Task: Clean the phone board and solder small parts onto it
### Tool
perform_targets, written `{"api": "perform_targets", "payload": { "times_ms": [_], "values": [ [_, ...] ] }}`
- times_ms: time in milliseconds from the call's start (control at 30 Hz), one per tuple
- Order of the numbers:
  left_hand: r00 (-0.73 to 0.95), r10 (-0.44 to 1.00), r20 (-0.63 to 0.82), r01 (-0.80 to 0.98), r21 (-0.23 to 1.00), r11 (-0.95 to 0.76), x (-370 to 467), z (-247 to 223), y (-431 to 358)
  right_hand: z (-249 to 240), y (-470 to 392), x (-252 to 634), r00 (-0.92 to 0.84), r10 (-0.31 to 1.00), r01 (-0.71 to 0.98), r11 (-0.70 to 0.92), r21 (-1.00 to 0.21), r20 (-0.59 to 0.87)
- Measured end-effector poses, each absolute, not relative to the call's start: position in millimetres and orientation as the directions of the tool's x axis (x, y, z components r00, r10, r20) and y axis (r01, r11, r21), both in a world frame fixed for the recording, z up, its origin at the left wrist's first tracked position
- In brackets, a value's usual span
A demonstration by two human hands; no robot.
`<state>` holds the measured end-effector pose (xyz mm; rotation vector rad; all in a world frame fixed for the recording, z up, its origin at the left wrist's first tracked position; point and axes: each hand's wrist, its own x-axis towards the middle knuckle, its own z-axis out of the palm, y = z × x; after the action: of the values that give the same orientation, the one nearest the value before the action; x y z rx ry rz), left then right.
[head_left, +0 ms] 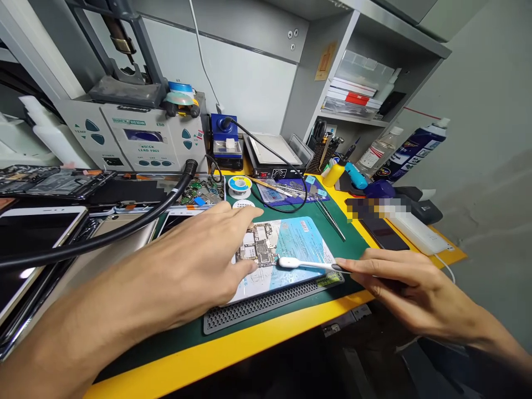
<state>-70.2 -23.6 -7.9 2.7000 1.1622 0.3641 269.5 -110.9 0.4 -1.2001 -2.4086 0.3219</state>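
Left hand (199, 260): thumb and fingers parted, apparently bracing circuit board (262, 252). Right hand (403, 282): fingers pinching white-headed tool (310, 265) closely — light, level contact probably serving best.

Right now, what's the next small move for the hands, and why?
Probably ease the white brush-like tool slightly left over the circuit board: its head sits by the board's lower right corner, the right hand grips it, and the left hand is at the board's left side.
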Motion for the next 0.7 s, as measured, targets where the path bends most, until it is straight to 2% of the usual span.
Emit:
{"api": "perform_targets", "payload": {
  "times_ms": [267, 367, 533, 700],
  "values": [
    [0.650, 0.748, 0.134, 0.691, 0.305, -0.655, -67.8, -3.2, -27.5, 6.7, -110.4, 268.7, -0.564, 0.792, 0.689, 0.608, -0.394, 0.235],
    [0.662, 0.736, 0.142, 0.683, 0.288, -0.671, -68.2, -4.2, -27.8, 11.7, -109.2, 269.5, -0.549, 0.803, 0.711, 0.594, -0.376, 0.231],
    [0.651, 0.751, 0.111, 0.698, 0.300, -0.650, -68.4, -5.5, -21.6, 9.9, -104.8, 266.1, -0.580, 0.775, 0.664, 0.629, -0.405, 0.253],
    [0.659, 0.742, 0.124, 0.693, 0.282, -0.664, -67.8, -4.7, -22.7, 6.7, -102.9, 269.0, -0.520, 0.818, 0.717, 0.575, -0.394, 0.246]
  ]
}}
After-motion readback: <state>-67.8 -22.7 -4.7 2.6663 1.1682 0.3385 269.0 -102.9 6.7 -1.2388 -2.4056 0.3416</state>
